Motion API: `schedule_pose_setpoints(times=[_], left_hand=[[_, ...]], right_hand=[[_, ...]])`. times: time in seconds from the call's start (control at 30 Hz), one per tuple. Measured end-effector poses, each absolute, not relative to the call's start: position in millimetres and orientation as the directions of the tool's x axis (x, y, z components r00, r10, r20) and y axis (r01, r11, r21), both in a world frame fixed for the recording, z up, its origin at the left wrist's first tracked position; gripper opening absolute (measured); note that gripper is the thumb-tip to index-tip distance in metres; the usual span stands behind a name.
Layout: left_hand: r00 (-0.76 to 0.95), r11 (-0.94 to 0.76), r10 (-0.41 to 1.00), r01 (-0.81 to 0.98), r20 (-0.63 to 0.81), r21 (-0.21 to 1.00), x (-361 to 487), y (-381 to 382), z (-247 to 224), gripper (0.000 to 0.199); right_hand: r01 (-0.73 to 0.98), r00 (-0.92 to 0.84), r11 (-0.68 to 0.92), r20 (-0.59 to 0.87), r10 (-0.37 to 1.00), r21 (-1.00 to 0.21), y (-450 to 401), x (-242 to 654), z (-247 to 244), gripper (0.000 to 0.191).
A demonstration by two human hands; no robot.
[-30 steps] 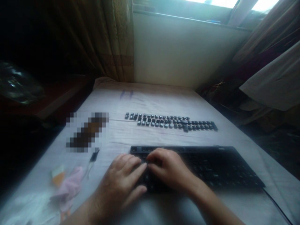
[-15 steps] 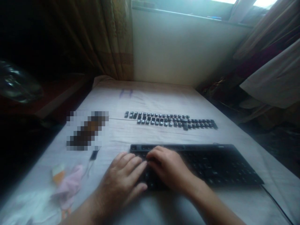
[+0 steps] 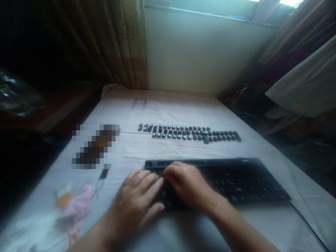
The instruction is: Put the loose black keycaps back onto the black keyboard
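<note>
A black computer keyboard (image 3: 244, 182) lies flat on the cloth-covered surface in front of me. My left hand (image 3: 138, 201) rests over its left end, palm down, with fingers stretched out and thumb apart. Over the keyboard's left part, my right hand (image 3: 187, 182) is closed, fingertips pinched together close to the left fingertips. Whatever the pinch may hold is hidden. Beyond the keyboard, many loose dark keycaps (image 3: 174, 134) lie in rows on the cloth.
Left of the keyboard lie a blurred-out dark object (image 3: 98, 145), a small black item (image 3: 105, 173), a pink cloth (image 3: 80, 206) and an orange-and-white piece (image 3: 64, 196). The keyboard's cable (image 3: 306, 218) runs off at lower right. A wall (image 3: 181, 52) and a curtain (image 3: 126, 45) stand behind.
The whole view has shifted slightly. Both hands keep nearly the same place on the keyboard, and the right fingers look a little more tightly curled.
</note>
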State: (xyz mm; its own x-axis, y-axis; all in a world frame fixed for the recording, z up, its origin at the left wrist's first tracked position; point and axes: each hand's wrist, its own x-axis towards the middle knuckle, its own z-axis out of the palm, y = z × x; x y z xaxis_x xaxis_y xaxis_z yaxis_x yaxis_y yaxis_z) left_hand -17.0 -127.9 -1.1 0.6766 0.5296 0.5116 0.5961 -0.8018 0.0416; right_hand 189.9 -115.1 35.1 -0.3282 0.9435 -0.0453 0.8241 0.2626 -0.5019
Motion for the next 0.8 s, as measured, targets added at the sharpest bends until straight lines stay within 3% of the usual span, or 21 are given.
schedule_pose_setpoints(times=[0.17, 0.57, 0.8], left_hand=[[0.672, -0.807, 0.525, 0.588, 0.522, 0.055, -14.6, -127.5, 0.5, 0.037], [0.682, -0.804, 0.53, 0.594, 0.503, 0.042, -15.3, -127.0, 0.7, 0.038], [0.676, -0.801, 0.526, 0.598, 0.515, 0.033, -12.7, -127.4, 3.5, 0.036]], right_hand=[[0.854, -0.291, 0.236, -0.051, 0.955, -0.463, -114.6, 186.4, 37.6, 0.022], [0.847, -0.249, 0.159, -0.114, 0.962, -0.506, -112.2, 184.9, 41.8, 0.02], [0.796, -0.153, 0.037, -0.143, 0.978, -0.604, -110.3, 185.2, 42.6, 0.015]])
